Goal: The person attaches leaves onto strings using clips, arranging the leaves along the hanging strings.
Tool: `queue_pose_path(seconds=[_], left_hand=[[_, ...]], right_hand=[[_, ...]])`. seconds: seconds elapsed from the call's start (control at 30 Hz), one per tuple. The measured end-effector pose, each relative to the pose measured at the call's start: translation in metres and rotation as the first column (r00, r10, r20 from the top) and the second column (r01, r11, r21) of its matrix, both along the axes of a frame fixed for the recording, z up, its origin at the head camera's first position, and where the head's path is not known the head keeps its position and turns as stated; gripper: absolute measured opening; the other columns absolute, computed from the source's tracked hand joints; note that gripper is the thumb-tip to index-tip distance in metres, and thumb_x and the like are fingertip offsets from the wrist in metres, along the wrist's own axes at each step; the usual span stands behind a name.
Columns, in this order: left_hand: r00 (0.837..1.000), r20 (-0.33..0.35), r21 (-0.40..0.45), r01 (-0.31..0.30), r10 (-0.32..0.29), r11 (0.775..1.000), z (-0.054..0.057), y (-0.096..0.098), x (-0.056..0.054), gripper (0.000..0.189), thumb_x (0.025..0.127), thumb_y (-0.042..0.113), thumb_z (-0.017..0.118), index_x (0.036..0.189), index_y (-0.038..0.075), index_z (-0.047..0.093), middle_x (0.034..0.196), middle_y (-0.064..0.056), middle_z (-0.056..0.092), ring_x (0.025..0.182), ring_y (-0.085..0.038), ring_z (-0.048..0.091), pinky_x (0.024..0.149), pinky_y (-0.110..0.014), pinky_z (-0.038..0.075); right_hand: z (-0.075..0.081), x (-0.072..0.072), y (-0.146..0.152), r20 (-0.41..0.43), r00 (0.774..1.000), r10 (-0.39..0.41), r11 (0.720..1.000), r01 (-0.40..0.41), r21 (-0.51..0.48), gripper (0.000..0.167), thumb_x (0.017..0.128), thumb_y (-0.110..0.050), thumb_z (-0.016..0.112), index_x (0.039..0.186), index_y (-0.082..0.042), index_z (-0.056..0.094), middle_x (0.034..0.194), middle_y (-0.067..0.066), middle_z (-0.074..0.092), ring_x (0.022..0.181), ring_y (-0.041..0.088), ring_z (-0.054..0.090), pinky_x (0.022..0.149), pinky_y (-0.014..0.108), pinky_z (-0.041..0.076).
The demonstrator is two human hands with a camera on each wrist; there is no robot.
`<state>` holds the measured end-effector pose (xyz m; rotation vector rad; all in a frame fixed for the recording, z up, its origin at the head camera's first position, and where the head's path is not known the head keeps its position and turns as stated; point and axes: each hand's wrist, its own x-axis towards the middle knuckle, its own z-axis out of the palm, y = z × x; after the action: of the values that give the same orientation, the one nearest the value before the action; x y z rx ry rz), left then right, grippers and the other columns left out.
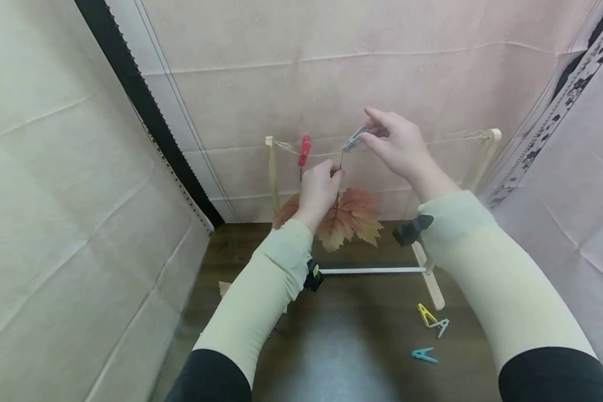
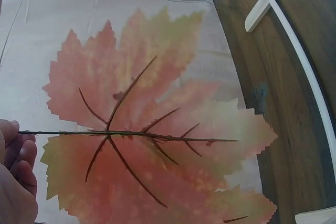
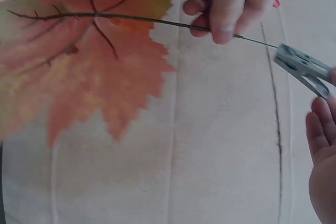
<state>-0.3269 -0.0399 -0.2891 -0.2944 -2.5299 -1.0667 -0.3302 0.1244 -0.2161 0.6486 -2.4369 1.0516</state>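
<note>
My left hand [image 1: 321, 190] pinches the thin dark stem of an orange-red artificial maple leaf [image 2: 142, 135], which hangs below the fingers. My right hand [image 1: 399, 146] holds a grey-blue clothespin [image 3: 302, 69] by its handle end, between thumb and fingers. The clothespin's tip meets the stem's upper end, close to the string [image 3: 278, 129]; whether it also grips the string I cannot tell. To the left, a red clothespin [image 1: 305, 149] sits on the string, with a second leaf [image 1: 285, 211] hanging beneath it, partly behind my left hand.
The string runs between two cream wooden posts [image 1: 484, 156]. A white crossbar [image 1: 372, 271] joins the stand low down. Yellow [image 1: 426, 314], grey [image 1: 440, 326] and blue [image 1: 424, 354] clothespins lie on the brown tabletop [image 1: 341, 340]. Another leaf's edge [image 1: 224, 288] shows beside my left sleeve.
</note>
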Motion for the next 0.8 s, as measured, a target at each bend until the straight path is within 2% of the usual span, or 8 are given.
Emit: queue_pose_path(seconds=[0.23,0.47,0.6,0.8], left_hand=[[1.0,-0.006,0.008,-0.015,0.015,1.0,-0.001,0.002,0.0,0.018,0.094,0.022,0.058,0.101,0.011,0.07,0.097,0.001,0.07,0.09,-0.013,0.062,0.082,-0.027,0.046],[1.0,0.009,0.022,-0.005,0.005,1.0,-0.002,0.001,-0.001,0.018,0.094,0.023,0.057,0.101,0.011,0.07,0.098,0.002,0.069,0.09,-0.013,0.061,0.083,-0.026,0.046],[1.0,0.002,0.027,0.001,-0.001,1.0,-0.003,0.001,-0.001,0.019,0.094,0.022,0.057,0.101,0.011,0.07,0.1,0.002,0.069,0.092,-0.012,0.061,0.084,-0.026,0.045],[1.0,0.0,0.07,0.0,0.0,0.998,-0.006,0.0,-0.001,0.017,0.094,0.021,0.057,0.101,0.011,0.069,0.099,0.002,0.069,0.088,-0.011,0.06,0.08,-0.027,0.046]], right_hand=[[0.01,-0.001,-0.001,-0.066,0.997,0.033,0.988,-0.023,0.15,0.05,0.092,-0.012,0.061,0.139,-0.004,0.044,0.112,0.015,0.059,0.103,0.028,0.058,0.095,0.038,0.041],[0.017,-0.002,-0.007,-0.024,0.998,0.063,0.957,-0.054,0.283,0.06,0.093,-0.009,0.058,0.146,-0.007,0.03,0.11,0.014,0.057,0.104,0.027,0.058,0.093,0.039,0.042],[0.019,-0.002,-0.01,-0.032,0.996,0.078,0.945,-0.064,0.32,0.061,0.093,-0.008,0.058,0.147,-0.006,0.029,0.109,0.015,0.057,0.102,0.028,0.058,0.091,0.04,0.042],[0.018,-0.004,-0.013,-0.014,0.997,0.079,0.935,-0.07,0.348,0.06,0.093,-0.008,0.057,0.147,-0.007,0.03,0.109,0.014,0.057,0.1,0.027,0.057,0.09,0.041,0.043]])
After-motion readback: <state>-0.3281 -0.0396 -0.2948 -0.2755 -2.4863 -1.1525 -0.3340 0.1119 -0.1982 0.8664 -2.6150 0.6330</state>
